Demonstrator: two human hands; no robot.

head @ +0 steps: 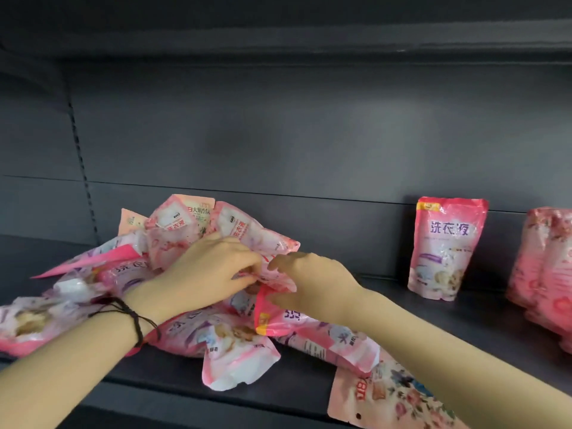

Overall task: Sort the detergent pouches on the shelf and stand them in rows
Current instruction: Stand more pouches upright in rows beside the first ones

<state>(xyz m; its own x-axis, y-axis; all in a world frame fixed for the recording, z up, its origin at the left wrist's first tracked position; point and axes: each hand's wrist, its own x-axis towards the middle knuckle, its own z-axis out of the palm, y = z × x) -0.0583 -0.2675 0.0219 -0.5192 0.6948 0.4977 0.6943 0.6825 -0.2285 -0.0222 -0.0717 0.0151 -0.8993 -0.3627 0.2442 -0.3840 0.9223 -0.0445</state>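
Pulling pouch [272, 243] from heap [198, 332].
Left hand [213, 267] pinches it; right hand [309, 283] curled, grip unclear. Next: stand it upright.

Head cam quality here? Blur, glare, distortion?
Head view: soft throughout; left hand, right hand and pile blurred; standing pouch print legible; shelf lines bow from wide lens; dim flat light, faint sheen on back panel, no hard glare.

Glossy crinkled plastic pouches [192, 305], matt dark shelf [387, 335], perhaps painted metal, braided cord bracelet [136, 317]
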